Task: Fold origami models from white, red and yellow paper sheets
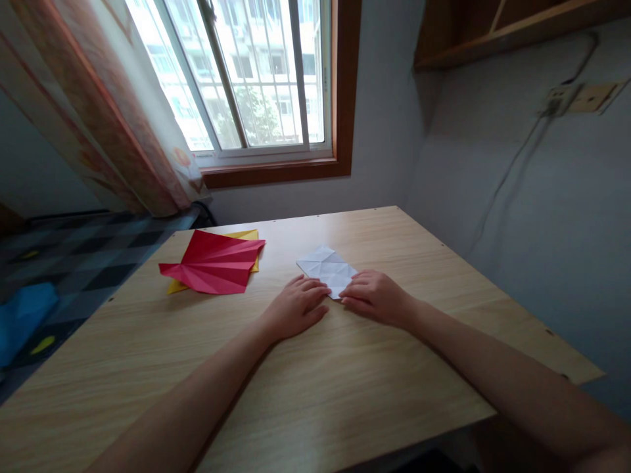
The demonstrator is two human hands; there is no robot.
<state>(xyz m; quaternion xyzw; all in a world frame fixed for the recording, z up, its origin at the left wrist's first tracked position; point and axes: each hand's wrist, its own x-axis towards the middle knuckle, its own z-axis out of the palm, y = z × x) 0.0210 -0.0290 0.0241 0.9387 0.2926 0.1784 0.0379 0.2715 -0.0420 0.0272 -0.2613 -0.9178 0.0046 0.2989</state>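
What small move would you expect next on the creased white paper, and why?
Probably pressing flat the near edge of the creased white paper square. Both the left hand and the right hand lie palm down on the light wooden table with fingertips at that near corner, and the sheet already shows many fold lines. The folded red paper lies apart, untouched.

Near corner of white paper [327, 268] hidden beneath both hands; yellow sheet [245, 235] mostly covered by red paper [213, 266]; shelf [497, 29] cropped at upper right.
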